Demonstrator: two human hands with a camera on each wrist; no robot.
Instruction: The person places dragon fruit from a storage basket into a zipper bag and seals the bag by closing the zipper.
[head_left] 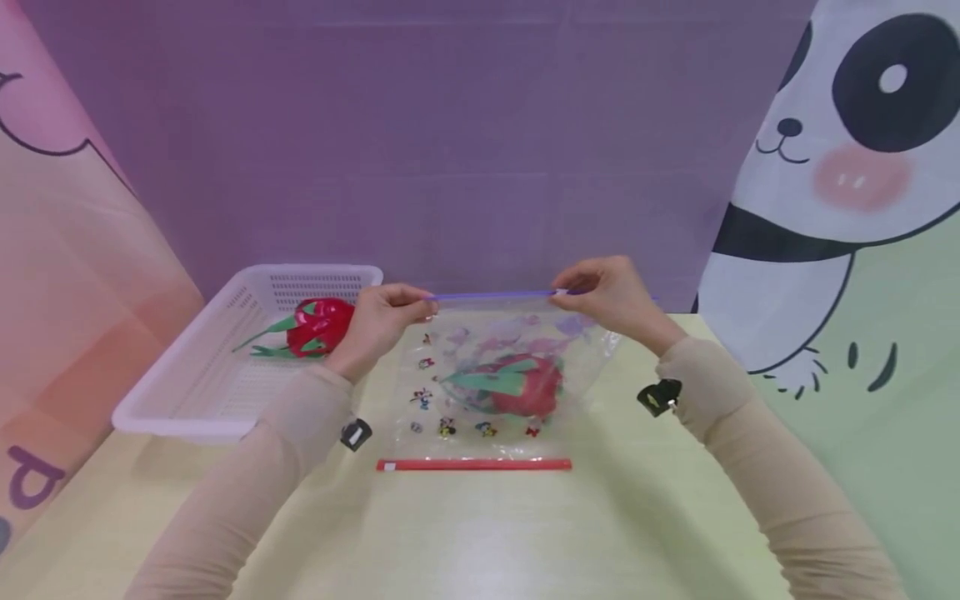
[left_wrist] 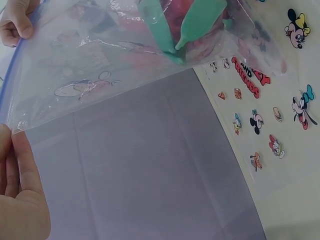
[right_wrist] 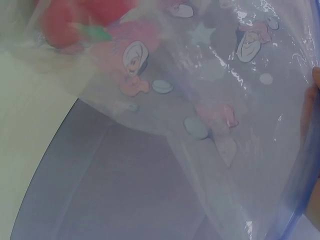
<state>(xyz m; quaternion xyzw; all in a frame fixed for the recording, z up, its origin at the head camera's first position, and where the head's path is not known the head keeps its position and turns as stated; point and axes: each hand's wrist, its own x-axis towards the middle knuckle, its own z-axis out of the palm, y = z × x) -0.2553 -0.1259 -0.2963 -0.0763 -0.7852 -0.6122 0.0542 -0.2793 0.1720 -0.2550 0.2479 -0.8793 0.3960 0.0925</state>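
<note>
Left hand (head_left: 382, 321) pinches one end of a clear, purple-stripped plastic bag (head_left: 480, 327); the right hand (head_left: 609, 296), fingers curled, pinches the strip farther along. Inside sits a rounded red object with green leaf shapes (head_left: 525, 392). At left, a white perforated plastic basket (head_left: 198, 358) holds a similar red-and-green object (head_left: 322, 327).

You are at a pale tabletop (head_left: 472, 542), at six o'clock, in a booth-like nook: purple backdrop (head_left: 450, 150) at twelve, cartoon panda panel (head_left: 795, 175) at two, pink-and-peach panel (head_left: 82, 242) at nine. You cannot tell what building surrounds it.
</note>
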